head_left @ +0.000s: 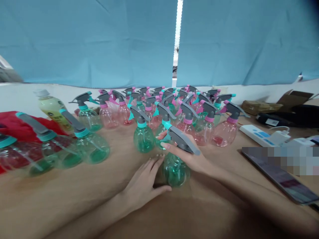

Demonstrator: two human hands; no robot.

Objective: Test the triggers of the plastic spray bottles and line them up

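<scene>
A green spray bottle (pixel 176 170) with a grey and turquoise trigger head stands upright on the table in front of me. My right hand (pixel 190 151) is wrapped round its neck, just under the head, with thumb and fingers on the near and far sides. Low at the bottle's left side, my left hand (pixel 147 181) has its fingers stretched out and thumb apart; whether it touches the bottle is hard to tell. Right behind stand another green spray bottle (pixel 144 137) and one more, partly hidden by my right fingers.
Many pink and green spray bottles (pixel 225 131) crowd the table's far side. Several green ones (pixel 93 147) stand at left, near a yellowish drink bottle (pixel 51 108) and red cloth (pixel 15 122). At right lie a power strip (pixel 258 134), a phone (pixel 279 176) and a cardboard box (pixel 294 99).
</scene>
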